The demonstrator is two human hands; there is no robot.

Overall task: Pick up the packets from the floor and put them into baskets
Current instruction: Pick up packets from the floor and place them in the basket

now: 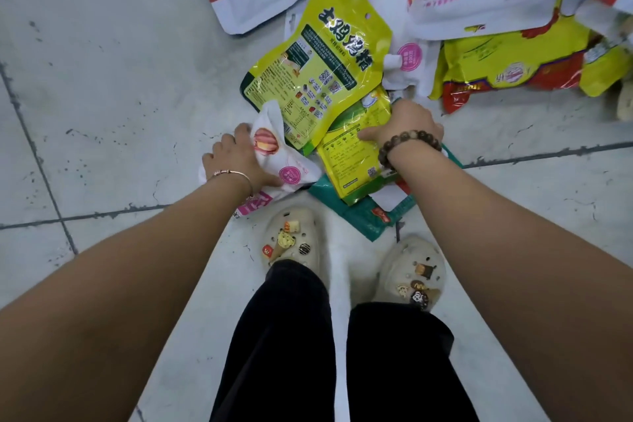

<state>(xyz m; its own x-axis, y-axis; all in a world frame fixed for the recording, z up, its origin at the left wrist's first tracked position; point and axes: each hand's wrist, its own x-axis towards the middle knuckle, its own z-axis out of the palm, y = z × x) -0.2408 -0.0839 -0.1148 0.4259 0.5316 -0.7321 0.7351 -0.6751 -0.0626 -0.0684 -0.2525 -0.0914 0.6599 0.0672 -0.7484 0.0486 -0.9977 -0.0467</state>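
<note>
Looking down through the head camera, I am seeing both arms reaching to a pale tiled floor (102,79) where packets are lying scattered just ahead of two cream clogs (291,240).

The left hand (236,161) is gripping a white pouch (277,151) printed with a pink fruit, fingers curling round its far edge and thumb pressing on top.

The right hand (407,127), wearing a bead bracelet, is closing on a small yellow packet (349,165): the thumb is lying on its face, and the fingers are curling over its far side, mostly hidden.

A large yellow packet (318,62) is overlapping both, and a green packet (359,216) is lying underneath. More packets are heaped in a pile (496,55) further off. No basket is showing.

I am judging this as the lifting step. To do it well, I would be sliding each packet out from under the large one before raising it, keeping thumb and fingers pinching firmly, since the glossy film looks slippery and the overlapping packet could drag along.
</note>
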